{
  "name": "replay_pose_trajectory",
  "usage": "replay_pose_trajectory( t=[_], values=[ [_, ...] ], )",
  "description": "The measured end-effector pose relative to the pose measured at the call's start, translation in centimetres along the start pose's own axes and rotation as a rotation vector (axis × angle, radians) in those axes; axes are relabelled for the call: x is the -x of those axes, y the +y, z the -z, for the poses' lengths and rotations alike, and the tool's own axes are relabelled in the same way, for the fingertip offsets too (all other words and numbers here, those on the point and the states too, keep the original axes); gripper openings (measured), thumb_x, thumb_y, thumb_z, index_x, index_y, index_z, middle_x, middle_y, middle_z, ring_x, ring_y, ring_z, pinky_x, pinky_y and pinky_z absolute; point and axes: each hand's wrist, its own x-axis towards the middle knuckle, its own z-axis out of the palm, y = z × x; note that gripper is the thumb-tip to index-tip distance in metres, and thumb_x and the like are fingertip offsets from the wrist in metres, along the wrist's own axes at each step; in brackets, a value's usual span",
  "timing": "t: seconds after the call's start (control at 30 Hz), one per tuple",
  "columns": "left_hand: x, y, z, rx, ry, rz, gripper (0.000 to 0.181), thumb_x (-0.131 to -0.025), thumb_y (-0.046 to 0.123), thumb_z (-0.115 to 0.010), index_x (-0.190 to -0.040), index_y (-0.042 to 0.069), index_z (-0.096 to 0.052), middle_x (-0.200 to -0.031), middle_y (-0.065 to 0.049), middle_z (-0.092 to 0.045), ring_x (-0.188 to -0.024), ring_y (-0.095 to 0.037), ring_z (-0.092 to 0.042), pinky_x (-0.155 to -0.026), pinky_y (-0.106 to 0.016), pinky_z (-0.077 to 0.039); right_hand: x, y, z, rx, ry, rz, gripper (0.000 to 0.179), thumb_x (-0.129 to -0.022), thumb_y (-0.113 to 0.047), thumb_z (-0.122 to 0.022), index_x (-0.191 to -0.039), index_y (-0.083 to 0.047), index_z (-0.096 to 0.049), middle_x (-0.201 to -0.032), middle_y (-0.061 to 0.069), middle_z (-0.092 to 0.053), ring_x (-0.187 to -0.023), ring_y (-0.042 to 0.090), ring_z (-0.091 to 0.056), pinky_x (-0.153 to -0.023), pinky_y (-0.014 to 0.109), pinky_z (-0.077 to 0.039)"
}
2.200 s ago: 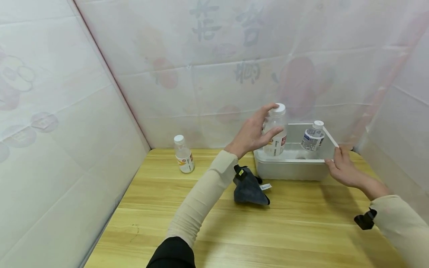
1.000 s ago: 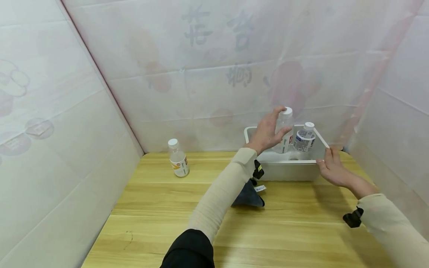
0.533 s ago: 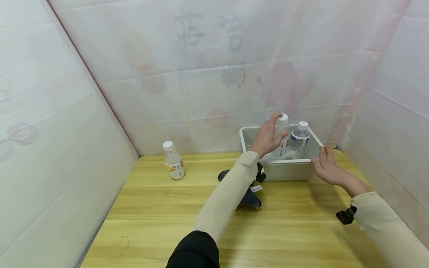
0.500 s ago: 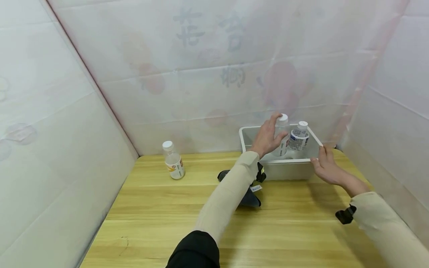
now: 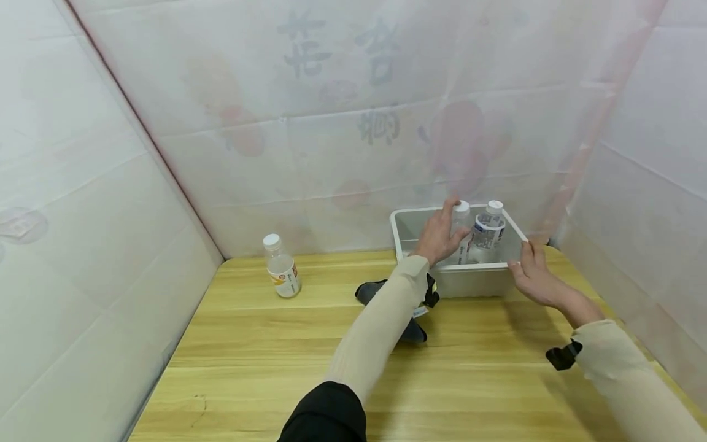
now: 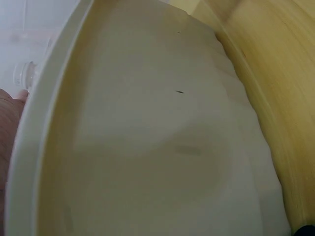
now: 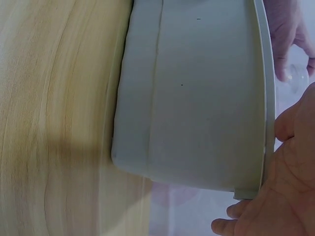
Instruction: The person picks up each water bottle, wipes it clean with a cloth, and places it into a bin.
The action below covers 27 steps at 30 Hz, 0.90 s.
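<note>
My left hand [image 5: 435, 238] reaches over the front rim of a white plastic bin [image 5: 469, 284] and holds a clear bottle [image 5: 461, 222] with a white cap, upright inside it. Its fingers are up by the cap, its thumb across the near side; the lower part is hidden by the bin wall. Beside it in the bin stands a second clear bottle [image 5: 488, 234] with a blue-and-white label. At the bin's front right corner my right hand [image 5: 536, 276] grips the rim. The right wrist view shows this hand [image 7: 288, 177] wrapped at the corner, with the left hand [image 7: 284, 37] beyond the rim.
A third capped bottle [image 5: 283, 273] with an orange-and-white label stands at the table's back left. A dark grey fabric item [image 5: 413, 332] with a white tag lies before the bin, partly hidden under my left forearm. White printed sheets [image 5: 331, 153] enclose the wooden table [image 5: 265, 368].
My left hand has lowered the bottle into the bin, beside the other bottle. My right hand keeps its grip on the corner. The whole view has shifted slightly.
</note>
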Motion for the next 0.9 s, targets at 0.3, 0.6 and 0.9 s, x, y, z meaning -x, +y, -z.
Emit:
replay_pose_trajectory(
  t=[0.3, 0.6, 0.9],
  values=[
    [0.4, 0.4, -1.5, 0.015, -0.057, 0.057, 0.069, -0.099, 0.039, -0.065, -0.152, 0.026, -0.023, -0.132, -0.007, -0.062, -0.11, -0.02, -0.066, -0.092, -0.029, -0.056, 0.9, 0.0, -0.5, -0.005, 0.011, -0.022, 0.071, -0.11, -0.022, -0.02, -0.147, 0.022, 0.02, -0.149, 0.046, 0.03, -0.14, 0.067, 0.015, -0.108, 0.082, -0.01],
    [0.5, 0.4, -1.6, 0.099, -0.117, 0.149, 0.075, -0.096, 0.036, -0.069, -0.154, 0.03, -0.023, -0.149, -0.012, -0.052, -0.129, -0.024, -0.059, -0.105, -0.037, -0.053, 0.4, -0.5, -0.4, 0.007, 0.004, -0.035, 0.07, -0.11, -0.021, -0.021, -0.147, 0.022, 0.02, -0.15, 0.044, 0.032, -0.141, 0.067, 0.016, -0.11, 0.082, -0.008],
    [0.6, 0.8, -1.7, 0.163, -0.155, 0.249, 0.075, -0.098, 0.037, -0.067, -0.157, 0.043, -0.022, -0.152, -0.01, -0.044, -0.134, -0.025, -0.054, -0.105, -0.04, -0.053, 0.5, -0.5, -0.3, 0.0, 0.011, -0.023, 0.071, -0.11, -0.022, -0.021, -0.147, 0.022, 0.021, -0.15, 0.044, 0.032, -0.14, 0.068, 0.014, -0.109, 0.082, -0.009]
  ],
)
